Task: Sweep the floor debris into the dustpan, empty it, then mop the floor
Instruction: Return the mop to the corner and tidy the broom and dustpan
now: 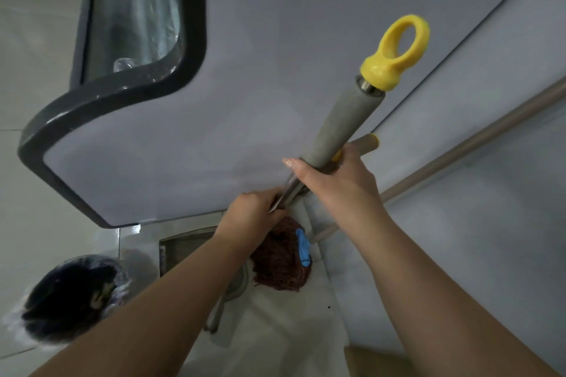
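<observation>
- I see the fingers of the right hand (pixel 333 180) curled round the mop handle (pixel 340 128), at the lower end of its grey foam sleeve; the thumb lies straight along the sleeve, its nail pointing to the left.
- The left hand (pixel 251 214) grips the bare metal part of the same handle, just below the right hand. Its fingers are wrapped round the tube, and from here I see mostly the back of the hand.
- The handle rises up and to the right from the hands and ends in a yellow ring cap (pixel 398 52), which stands free in front of the pale wall.
- Below the hands, the reddish-brown mop head (pixel 281 257) rests on the light floor, with a blue clip (pixel 303 246) on its right side.
- Just left of the mop head, partly hidden by my left forearm, I see a grey dustpan (pixel 180 249) on the floor, close under the cabinet edge.
- A beige stick (pixel 459 150) leans along the right wall; its lower end comes down near the blue clip, so the room on the right of the mop is narrow.
- A large pale panel with a dark rounded rim (pixel 76 193) overhangs at the left and above, and its rim ends close above the dustpan.
- At the lower left stands a bin with a dark bag (pixel 73 294), blurred, well apart from the mop head.
- The open floor (pixel 275 330) lies mostly between my two forearms.
</observation>
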A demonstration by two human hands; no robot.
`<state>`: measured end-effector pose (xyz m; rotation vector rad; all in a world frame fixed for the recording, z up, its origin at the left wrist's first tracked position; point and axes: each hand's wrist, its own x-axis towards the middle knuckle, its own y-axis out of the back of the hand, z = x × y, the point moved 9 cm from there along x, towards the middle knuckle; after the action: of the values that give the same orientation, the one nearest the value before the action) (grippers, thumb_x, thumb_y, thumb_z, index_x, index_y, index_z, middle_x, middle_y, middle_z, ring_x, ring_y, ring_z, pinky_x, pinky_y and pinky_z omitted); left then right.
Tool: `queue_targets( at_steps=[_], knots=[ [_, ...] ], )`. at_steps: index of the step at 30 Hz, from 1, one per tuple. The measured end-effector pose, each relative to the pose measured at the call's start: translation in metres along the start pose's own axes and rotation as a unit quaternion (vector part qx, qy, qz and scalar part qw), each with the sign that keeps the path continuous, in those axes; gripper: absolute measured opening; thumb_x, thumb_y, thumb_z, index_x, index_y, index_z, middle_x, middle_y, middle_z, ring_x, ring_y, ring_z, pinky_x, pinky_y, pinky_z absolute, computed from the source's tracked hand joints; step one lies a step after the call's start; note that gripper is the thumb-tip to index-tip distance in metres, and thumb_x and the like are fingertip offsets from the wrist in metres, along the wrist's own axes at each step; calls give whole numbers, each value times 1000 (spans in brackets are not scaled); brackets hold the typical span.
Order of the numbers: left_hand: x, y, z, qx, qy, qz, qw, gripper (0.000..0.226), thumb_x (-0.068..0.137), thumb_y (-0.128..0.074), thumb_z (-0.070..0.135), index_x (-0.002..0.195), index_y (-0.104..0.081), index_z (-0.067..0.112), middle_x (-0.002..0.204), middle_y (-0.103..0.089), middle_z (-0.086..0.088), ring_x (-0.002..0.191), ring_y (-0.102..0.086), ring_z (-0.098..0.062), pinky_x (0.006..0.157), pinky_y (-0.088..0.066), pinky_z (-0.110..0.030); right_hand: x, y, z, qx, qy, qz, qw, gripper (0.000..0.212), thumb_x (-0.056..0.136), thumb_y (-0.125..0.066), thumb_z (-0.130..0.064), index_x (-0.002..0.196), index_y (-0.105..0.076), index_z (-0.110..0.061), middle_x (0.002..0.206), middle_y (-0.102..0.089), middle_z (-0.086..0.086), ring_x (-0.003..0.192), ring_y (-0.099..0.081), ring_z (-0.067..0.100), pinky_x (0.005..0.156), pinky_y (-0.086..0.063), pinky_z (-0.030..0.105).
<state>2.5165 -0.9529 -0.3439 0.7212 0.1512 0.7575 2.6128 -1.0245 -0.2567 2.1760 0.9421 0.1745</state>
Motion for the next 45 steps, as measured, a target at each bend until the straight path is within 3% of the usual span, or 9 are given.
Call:
queue_targets(
  at_steps=[5, 10, 14, 17, 20, 22, 27, 34, 45],
  knots=[
    [6, -4, 2, 11, -9, 4, 1000, 24, 85, -66, 25, 99, -65, 6, 83, -68, -15, 81, -61, -30, 58, -21, -22, 2, 0, 4, -6, 10, 22, 1000, 44, 63, -74, -57, 83, -38, -41, 69, -50, -25, 53, -49, -11, 40, -34, -5],
    [5, -12, -6, -89, -32, -28, 995, 24, 79, -72, 18, 99, -69, 6, 78, -67, -12, 70, -52, -8, 58, -27, -18, 2, 2, 10, 5, 22, 38, 999, 41, 63, -72, -58, 89, -44, -44, 76, -59, -25, 78, -60, 1, 60, -40, 7],
    [-4, -28, -55, -172, 94, -70, 978, 36, 80, -73, 25, 112, -67, 11, 98, -66, 0, 87, -54, 0, 71, -36, -11, 4, 1, 9, -7, 31, 37, 999, 43, 60, -68, -62, 92, -47, -44, 73, -60, -27, 73, -58, -9, 62, -38, 4],
    [-43, -47, -106, -355, 347, 4, 868, 67, 81, -59, 45, 131, -47, 2, 128, -54, -11, 113, -53, -23, 91, -41, -24, 7, 1, 9, -10, 31, 45, 998, 38, 55, -64, -64, 80, -48, -41, 61, -60, -28, 60, -51, -23, 56, -38, -2],
    [-80, -97, -92, -507, 539, -6, 672, 94, 76, -52, 67, 146, -18, 15, 119, -52, -23, 92, -59, -37, 75, -50, -39, 10, 2, 10, 13, 38, 59, 997, 37, 52, -66, -61, 78, -50, -39, 61, -60, -38, 62, -53, -25, 57, -38, -6],
    [-75, -116, -63, -639, 543, 35, 544, 100, 79, -56, 62, 146, 13, 35, 105, -56, -21, 76, -59, -32, 68, -50, -38, 10, 4, 12, 39, 41, 66, 996, 37, 55, -70, -57, 82, -53, -38, 65, -60, -41, 67, -58, -21, 62, -41, -2],
    [-57, -137, -43, -745, 528, 149, 380, 102, 77, -58, 62, 138, 23, 48, 97, -55, -17, 79, -56, -32, 60, -50, -40, 8, -5, 14, 112, 63, 42, 991, 45, 56, -76, -45, 92, -51, -38, 72, -66, -33, 71, -64, -14, 62, -46, 3],
    [-31, -142, -36, -818, 444, 256, 262, 102, 88, -60, 40, 135, 30, 46, 94, -62, -16, 58, -71, -23, 44, -55, -35, 16, -3, 17, 128, 104, 59, 985, 46, 70, -79, -20, 94, -45, -40, 71, -66, -35, 69, -66, -12, 60, -46, 0],
    [-14, -144, -36, -815, 450, 250, 264, 92, 89, -57, 41, 138, 19, 51, 99, -59, -15, 77, -67, -30, 44, -55, -34, 26, 6, 19, 82, 114, 125, 982, 39, 76, -74, -26, 91, -40, -38, 65, -55, -48, 63, -59, -22, 60, -44, -3]
  ],
)
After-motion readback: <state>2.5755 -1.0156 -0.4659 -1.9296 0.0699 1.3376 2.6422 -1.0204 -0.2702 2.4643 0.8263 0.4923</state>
